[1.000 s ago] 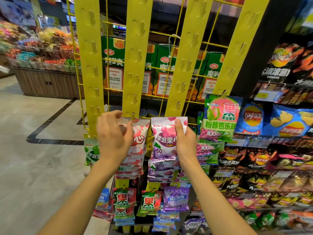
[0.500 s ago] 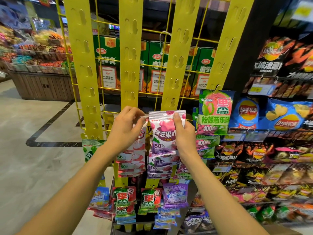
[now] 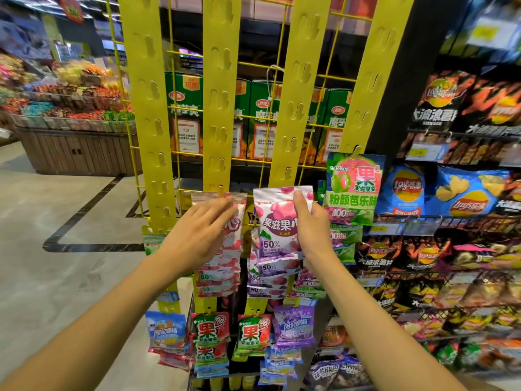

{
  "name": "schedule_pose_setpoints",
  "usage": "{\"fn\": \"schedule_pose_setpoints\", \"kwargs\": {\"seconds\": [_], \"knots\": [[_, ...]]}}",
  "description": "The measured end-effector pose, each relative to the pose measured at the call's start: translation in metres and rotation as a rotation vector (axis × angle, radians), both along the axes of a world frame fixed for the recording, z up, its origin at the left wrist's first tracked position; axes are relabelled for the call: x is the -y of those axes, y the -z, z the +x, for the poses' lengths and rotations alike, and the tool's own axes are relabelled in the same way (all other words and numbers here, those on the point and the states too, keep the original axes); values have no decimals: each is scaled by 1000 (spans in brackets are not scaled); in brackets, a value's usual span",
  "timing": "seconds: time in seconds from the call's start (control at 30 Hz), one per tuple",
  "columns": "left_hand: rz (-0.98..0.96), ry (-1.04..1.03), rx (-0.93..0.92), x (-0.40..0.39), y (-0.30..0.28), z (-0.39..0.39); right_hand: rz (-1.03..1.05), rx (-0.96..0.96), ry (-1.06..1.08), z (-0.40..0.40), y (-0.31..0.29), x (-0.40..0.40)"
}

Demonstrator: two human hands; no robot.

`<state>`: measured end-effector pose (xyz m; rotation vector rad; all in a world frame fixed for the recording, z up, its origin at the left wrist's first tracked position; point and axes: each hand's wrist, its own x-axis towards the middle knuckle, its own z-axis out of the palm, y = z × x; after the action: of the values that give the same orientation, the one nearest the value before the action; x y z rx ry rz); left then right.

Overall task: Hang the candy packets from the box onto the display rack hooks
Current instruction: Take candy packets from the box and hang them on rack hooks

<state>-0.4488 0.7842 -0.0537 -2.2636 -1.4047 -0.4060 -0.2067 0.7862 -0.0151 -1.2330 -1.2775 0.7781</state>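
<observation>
Right hand (image 3: 311,221) grips the purple candy packet (image 3: 277,224) along its right edge, thumb across the top front; the packet sits at 9 o'clock of the palm, at the foot of a yellow hook strip (image 3: 296,108). Left hand (image 3: 201,235), fingers extended and relaxed, rests against the red packet (image 3: 234,221) at its 2 o'clock.
</observation>
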Motion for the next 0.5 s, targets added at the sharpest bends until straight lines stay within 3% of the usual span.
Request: {"fn": "schedule_pose_setpoints", "kwargs": {"seconds": [0.27, 0.5], "knots": [[7, -49, -144, -6, 18, -10, -47, -37, 72, -4, 1, -13], [30, -58, -156, -10, 23, -9, -19, -18, 212, -12, 7, -34]]}}
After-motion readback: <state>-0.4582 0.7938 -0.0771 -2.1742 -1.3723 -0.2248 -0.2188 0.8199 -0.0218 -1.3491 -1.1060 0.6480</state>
